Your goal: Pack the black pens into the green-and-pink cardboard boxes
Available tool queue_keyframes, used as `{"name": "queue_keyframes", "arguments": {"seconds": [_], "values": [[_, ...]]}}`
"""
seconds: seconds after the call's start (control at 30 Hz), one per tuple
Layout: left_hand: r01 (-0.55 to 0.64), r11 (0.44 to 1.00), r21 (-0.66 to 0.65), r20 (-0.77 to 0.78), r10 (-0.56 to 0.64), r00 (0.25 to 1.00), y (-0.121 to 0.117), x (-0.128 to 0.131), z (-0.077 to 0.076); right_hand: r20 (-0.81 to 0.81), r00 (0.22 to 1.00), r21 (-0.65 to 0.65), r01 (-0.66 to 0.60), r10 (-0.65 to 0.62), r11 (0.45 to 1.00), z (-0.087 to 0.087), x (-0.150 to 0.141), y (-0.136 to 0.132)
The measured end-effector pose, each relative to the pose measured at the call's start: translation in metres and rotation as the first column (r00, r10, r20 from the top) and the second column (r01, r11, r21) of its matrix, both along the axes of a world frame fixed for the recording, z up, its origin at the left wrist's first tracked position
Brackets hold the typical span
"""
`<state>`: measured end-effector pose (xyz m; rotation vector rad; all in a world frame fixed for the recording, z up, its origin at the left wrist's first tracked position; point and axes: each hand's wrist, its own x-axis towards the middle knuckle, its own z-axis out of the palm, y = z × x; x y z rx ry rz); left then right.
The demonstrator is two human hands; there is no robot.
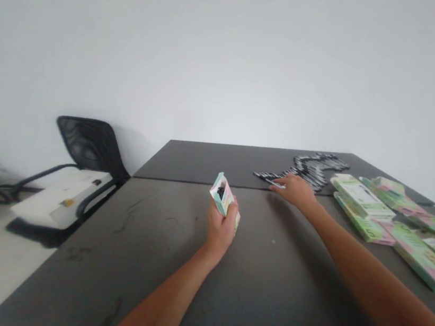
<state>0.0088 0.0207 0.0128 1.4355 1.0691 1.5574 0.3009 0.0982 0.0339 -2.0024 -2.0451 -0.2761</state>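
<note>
My left hand (220,227) is closed round a small pastel green-and-pink box (222,194), held upright above the dark table (140,248) with its top open and something black inside. My right hand (295,189) reaches forward to the near edge of a pile of black-and-white striped items (314,167). Its fingers rest on one of them, a thin white-striped piece (275,183); whether it is gripped I cannot make out.
Several flat pastel green-and-pink boxes (406,229) lie in a row along the table's right side. A black mesh office chair (91,147) stands at the far left corner beside a white block (62,202) on the floor. A white wall rises behind.
</note>
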Motion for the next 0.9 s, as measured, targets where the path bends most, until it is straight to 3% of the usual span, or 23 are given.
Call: {"name": "queue_keyframes", "arguments": {"seconds": [0.3,0.5,0.7,0.8,0.9], "values": [[0.126,0.991,-0.042,0.111,-0.120,0.987,-0.006,0.002,0.003,0.063,0.996,-0.081,0.066,-0.061,0.995,-0.010,0.002,0.012],[0.174,0.981,-0.090,0.128,-0.162,0.979,-0.011,0.008,0.007,0.009,0.996,-0.057,0.087,-0.087,0.995,-0.013,0.006,0.007],[0.314,0.947,-0.073,0.147,-0.301,0.942,-0.029,0.017,0.007,-0.094,0.995,0.021,0.037,-0.035,0.999,-0.008,0.007,-0.008],[0.417,0.901,-0.118,0.189,-0.392,0.900,-0.039,0.019,0.016,-0.187,0.982,0.090,0.012,0.005,0.996,-0.001,0.006,-0.025],[0.616,0.765,-0.188,0.337,-0.539,0.772,-0.044,0.018,0.027,-0.311,0.949,0.164,-0.006,0.057,0.986,0.008,-0.003,-0.053]]}}
